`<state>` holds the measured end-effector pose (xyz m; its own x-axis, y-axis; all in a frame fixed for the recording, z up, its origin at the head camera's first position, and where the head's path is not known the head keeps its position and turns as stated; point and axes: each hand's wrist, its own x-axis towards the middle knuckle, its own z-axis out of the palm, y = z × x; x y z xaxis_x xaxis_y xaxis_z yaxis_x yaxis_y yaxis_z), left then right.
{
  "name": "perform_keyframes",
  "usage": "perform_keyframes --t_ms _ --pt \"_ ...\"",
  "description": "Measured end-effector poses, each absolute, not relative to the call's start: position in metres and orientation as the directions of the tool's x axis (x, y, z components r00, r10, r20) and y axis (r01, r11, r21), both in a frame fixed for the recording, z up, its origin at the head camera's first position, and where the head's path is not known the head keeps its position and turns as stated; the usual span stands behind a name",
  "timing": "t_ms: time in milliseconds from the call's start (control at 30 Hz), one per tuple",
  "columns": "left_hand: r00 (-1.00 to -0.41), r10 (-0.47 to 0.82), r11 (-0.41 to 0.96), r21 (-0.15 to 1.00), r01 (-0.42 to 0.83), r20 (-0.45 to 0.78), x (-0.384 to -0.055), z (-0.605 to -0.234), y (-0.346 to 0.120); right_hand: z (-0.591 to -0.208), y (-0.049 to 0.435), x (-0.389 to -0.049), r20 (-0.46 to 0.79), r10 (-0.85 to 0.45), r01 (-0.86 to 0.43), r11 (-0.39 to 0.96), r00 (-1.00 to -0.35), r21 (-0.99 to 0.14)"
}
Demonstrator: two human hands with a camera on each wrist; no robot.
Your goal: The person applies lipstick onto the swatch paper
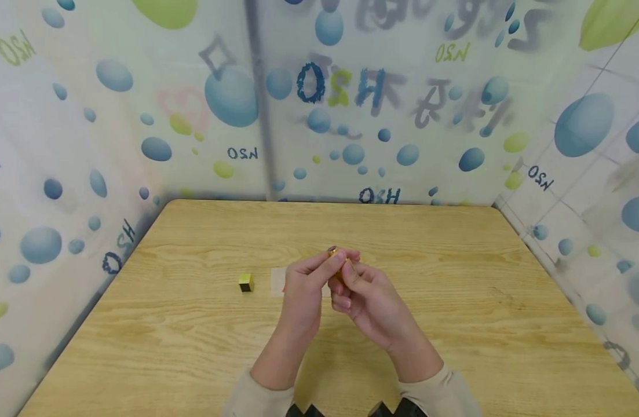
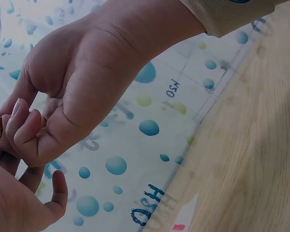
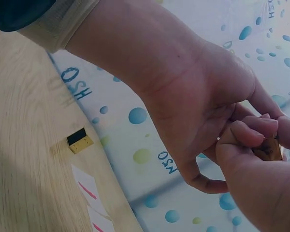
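My left hand and right hand meet over the middle of the table, both with curled fingers. Between their fingertips they pinch a small gold piece with a dark round end. Fingers cover most of it, so its kind is unclear. A sliver of gold shows in the left wrist view, and a gold-brown side appears in the right wrist view. To the left, a small gold block with a black face stands on the wood, apart from both hands.
White paper lies on the table behind the hands. In the right wrist view, two paper pieces carry red strokes, the upper piece nearer the gold block. Patterned curtains surround the table's back and sides.
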<state>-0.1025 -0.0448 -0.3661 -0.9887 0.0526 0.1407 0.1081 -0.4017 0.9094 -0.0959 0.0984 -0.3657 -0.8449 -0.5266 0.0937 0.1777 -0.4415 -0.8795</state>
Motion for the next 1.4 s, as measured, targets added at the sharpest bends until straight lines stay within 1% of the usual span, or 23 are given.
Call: perform_keyframes --t_ms 100,267,400,500,600,733,933,1133,1267,1400 --pt "-0.989 0.033 -0.402 0.908 0.120 0.146 -0.103 -0.366 -0.044 -0.366 0.097 -0.096 0.088 -0.487 0.133 -0.400 -0.869 -0.907" --pt "-0.990 0.005 -0.407 0.904 0.129 0.144 -0.104 -0.368 -0.044 -0.365 0.090 -0.094 0.083 -0.371 0.032 -0.295 -0.925 -0.955" --pt "-0.991 -0.017 -0.392 0.910 0.131 0.135 -0.104 -0.369 -0.043 -0.365 0.085 -0.092 0.065 -0.263 -0.020 -0.171 -0.963 -0.985" --pt "-0.991 -0.023 -0.385 0.914 0.128 0.130 -0.104 -0.370 -0.043 -0.366 0.082 -0.091 0.091 -0.192 -0.080 -0.066 -0.977 -0.995" --pt "-0.992 -0.023 -0.388 0.914 0.121 0.122 -0.104 -0.370 -0.042 -0.369 0.080 -0.092 0.159 -0.151 -0.159 -0.010 -0.976 -0.987" --pt "-0.992 -0.026 -0.406 0.906 0.122 0.122 -0.105 -0.371 -0.041 -0.372 0.078 -0.092 0.236 -0.135 -0.242 0.034 -0.962 -0.970" --pt "-0.992 -0.049 -0.432 0.893 0.125 0.115 -0.106 -0.373 -0.040 -0.374 0.078 -0.089 0.268 -0.151 -0.283 0.086 -0.951 -0.955" --pt "-0.991 -0.072 -0.443 0.887 0.131 0.110 -0.104 -0.372 -0.037 -0.375 0.077 -0.085 0.323 -0.109 -0.338 0.180 -0.940 -0.924" --pt "-0.991 -0.074 -0.434 0.891 0.134 0.113 -0.104 -0.376 -0.038 -0.376 0.077 -0.085 0.361 -0.103 -0.375 0.227 -0.927 -0.899" --pt "-0.992 -0.050 -0.447 0.886 0.125 0.115 -0.105 -0.378 -0.039 -0.378 0.079 -0.086 0.352 -0.108 -0.368 0.226 -0.930 -0.902"
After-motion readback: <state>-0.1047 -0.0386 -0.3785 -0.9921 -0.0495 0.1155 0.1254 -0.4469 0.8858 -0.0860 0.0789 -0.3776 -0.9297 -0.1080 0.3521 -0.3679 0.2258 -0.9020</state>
